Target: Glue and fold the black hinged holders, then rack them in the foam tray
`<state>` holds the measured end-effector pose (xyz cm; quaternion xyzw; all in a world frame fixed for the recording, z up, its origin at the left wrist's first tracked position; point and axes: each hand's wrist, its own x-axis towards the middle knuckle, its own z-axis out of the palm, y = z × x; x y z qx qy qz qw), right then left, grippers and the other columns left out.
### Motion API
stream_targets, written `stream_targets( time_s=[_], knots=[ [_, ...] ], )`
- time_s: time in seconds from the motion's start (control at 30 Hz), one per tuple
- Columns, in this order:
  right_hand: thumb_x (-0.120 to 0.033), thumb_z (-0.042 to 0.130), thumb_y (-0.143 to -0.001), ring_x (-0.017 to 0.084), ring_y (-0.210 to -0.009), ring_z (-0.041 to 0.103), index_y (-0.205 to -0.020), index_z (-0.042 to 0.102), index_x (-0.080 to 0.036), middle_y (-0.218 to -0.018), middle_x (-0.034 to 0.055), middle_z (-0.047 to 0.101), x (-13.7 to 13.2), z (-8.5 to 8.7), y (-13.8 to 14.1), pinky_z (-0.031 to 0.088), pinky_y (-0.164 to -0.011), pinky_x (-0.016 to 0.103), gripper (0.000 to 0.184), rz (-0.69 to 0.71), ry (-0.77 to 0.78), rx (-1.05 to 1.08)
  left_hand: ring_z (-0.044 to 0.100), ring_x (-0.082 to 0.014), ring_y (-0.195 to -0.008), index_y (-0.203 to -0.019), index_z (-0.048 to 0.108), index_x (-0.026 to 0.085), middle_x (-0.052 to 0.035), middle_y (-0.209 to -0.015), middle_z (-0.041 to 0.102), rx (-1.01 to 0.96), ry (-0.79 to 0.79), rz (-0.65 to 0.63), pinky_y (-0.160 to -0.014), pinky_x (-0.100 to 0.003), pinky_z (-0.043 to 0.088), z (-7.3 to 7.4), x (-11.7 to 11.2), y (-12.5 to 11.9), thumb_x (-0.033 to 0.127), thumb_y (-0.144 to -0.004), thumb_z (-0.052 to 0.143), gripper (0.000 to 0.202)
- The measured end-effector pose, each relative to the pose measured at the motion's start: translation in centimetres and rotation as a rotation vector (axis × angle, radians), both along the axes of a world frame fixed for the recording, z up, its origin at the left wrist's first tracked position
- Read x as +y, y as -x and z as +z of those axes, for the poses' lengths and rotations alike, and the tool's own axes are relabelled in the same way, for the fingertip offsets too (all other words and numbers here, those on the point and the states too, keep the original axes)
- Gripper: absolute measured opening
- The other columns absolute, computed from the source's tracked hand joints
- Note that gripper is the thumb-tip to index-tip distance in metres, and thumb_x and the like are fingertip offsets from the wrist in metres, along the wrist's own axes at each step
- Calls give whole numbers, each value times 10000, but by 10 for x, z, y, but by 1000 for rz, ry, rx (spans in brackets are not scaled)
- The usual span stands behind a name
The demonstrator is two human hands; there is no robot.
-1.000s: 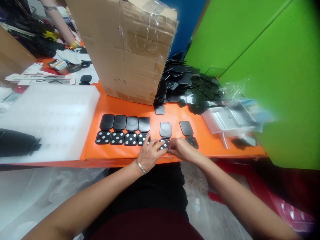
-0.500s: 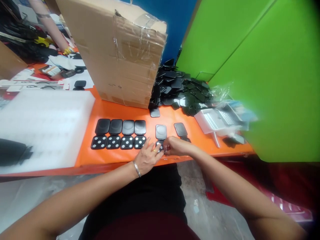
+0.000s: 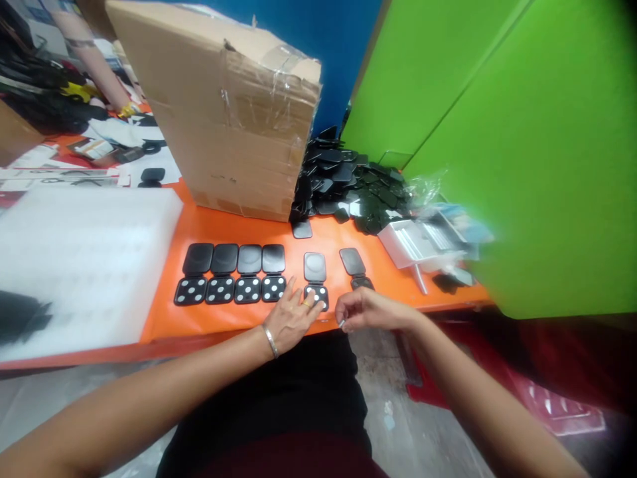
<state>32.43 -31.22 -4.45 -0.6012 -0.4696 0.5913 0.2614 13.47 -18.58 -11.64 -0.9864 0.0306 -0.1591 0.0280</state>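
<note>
My left hand (image 3: pixel 292 320) lies flat with its fingers apart, the fingertips touching the lower half of an opened black case (image 3: pixel 314 267). Pale round dots show on that half, partly covered by my fingers. Just right of it, at the table's front edge, my right hand (image 3: pixel 355 312) pinches a small silvery piece (image 3: pixel 342 323), too small to name. To the left, several opened black cases (image 3: pixel 235 290) stand in a row, each lower half bearing pale dots. Another opened case (image 3: pixel 352 261) is beyond my right hand, its dark lower half partly hidden.
A tall cardboard box (image 3: pixel 239 133) stands behind the row on the orange table (image 3: pixel 219 323). Right of it is a heap of black plates (image 3: pixel 348 179). A white box of pale strips (image 3: pixel 418 242) sits at right, white foam (image 3: pixel 84 252) at left. Another person's arm (image 3: pixel 94 60) shows upper left.
My right hand has drawn away from the dotted half toward the right and nearer to me, with the small silvery piece in its fingers. My left hand stays on the case. The view has shifted slightly.
</note>
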Motion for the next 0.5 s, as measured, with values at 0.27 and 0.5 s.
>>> stream_targets(
  time_s=[0.27, 0.5],
  knots=[
    [-362, 786, -656, 127, -619, 590, -869, 662, -156, -711, 15, 637, -69, -20, 7, 497, -635, 289, 321, -743, -130, 271, 611, -229, -912, -1132, 639, 218, -83, -1150, 662, -116, 118, 167, -1088, -649, 204, -7, -4, -9, 128, -907, 472, 294],
    [-353, 766, -685, 101, -596, 531, -847, 646, -189, -720, 0, 584, -93, -35, -18, 445, -550, 240, 260, -1130, -271, 341, 524, -297, -1122, -1108, 658, 227, -79, -1166, 652, -105, 173, 213, -1061, -627, 283, -7, -8, -15, 110, -892, 490, 297]
  ],
)
